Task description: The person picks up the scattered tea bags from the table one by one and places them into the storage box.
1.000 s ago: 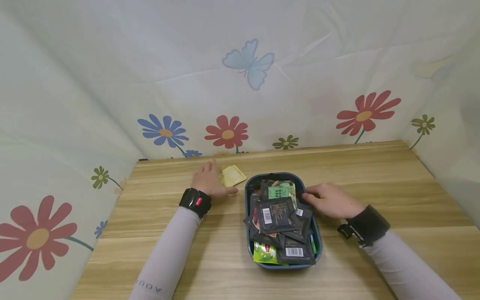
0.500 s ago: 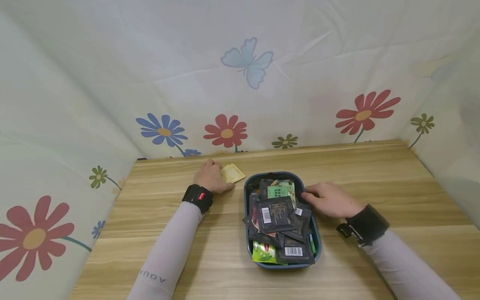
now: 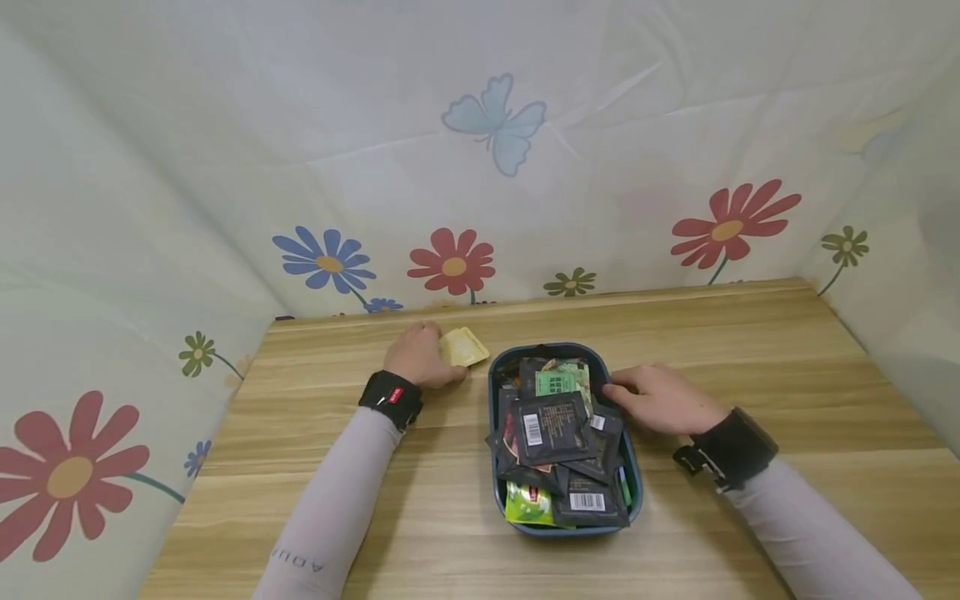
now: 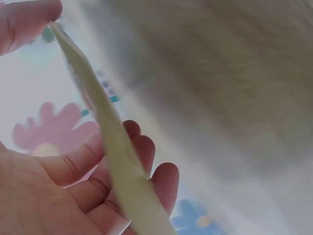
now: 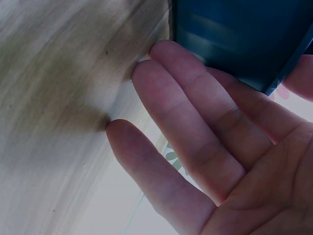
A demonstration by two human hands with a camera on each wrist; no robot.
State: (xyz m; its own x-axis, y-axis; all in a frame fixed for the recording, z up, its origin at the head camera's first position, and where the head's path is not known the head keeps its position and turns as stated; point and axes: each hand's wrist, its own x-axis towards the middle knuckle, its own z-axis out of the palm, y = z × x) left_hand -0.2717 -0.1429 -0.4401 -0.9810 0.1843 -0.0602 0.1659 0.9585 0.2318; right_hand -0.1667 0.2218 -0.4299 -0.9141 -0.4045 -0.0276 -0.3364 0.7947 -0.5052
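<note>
At the left, my left hand (image 3: 420, 358) holds flat yellow sachets (image 3: 467, 347) that lie near the back of the table. Seen edge-on in the left wrist view, a yellow sachet (image 4: 117, 152) has the thumb at one end and curled fingers along its other side. A dark blue plastic box (image 3: 555, 531) stands in the middle, piled with sachets. My right hand (image 3: 667, 402) grips its right wall, thumb at the rim and index finger along the outside. In the right wrist view, the other fingers (image 5: 166, 93) are extended with their tips at the tabletop.
Black sachets (image 3: 553, 429) with white labels fill the box, some poking past the rim. A bright green sachet (image 3: 528, 506) lies at its front and a green-labelled one (image 3: 562, 382) at its back. A flowered curtain (image 3: 622, 167) hangs behind the wooden table (image 3: 720, 350).
My left hand has gone from spread fingers beside the yellow sachets to curled fingers and thumb around them. The right hand and the box stay in place.
</note>
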